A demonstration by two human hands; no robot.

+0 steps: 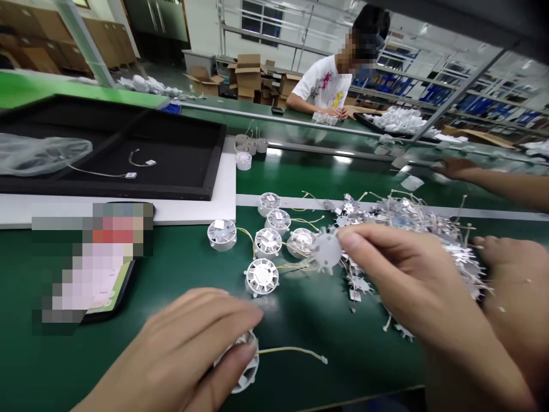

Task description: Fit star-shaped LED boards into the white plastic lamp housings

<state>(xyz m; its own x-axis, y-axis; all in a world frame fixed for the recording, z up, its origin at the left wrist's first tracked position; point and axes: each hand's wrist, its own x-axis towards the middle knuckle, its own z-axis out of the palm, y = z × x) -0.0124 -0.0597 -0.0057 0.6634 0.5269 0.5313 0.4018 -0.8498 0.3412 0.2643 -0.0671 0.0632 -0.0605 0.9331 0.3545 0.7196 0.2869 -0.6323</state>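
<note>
White star-shaped circuit disc (326, 250), held pinched between the fingertips (354, 240) of the right hand (412, 280), above a green bench mat (334, 366). Left hand (171, 349), fingers curled over a round vented housing (247, 366), yellow wire (291, 349) trailing at three o'clock. Six similar housings (268, 242) stand at twelve o'clock; tangled wired discs (407, 212) lie at one o'clock. Black tray (218, 149), at eleven o'clock, contains a clear plastic bag (43, 154) and one wired module (141, 163).

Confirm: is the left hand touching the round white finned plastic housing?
Touching: the head view shows fingers of the left hand lying over the round white finned plastic housing.
</note>
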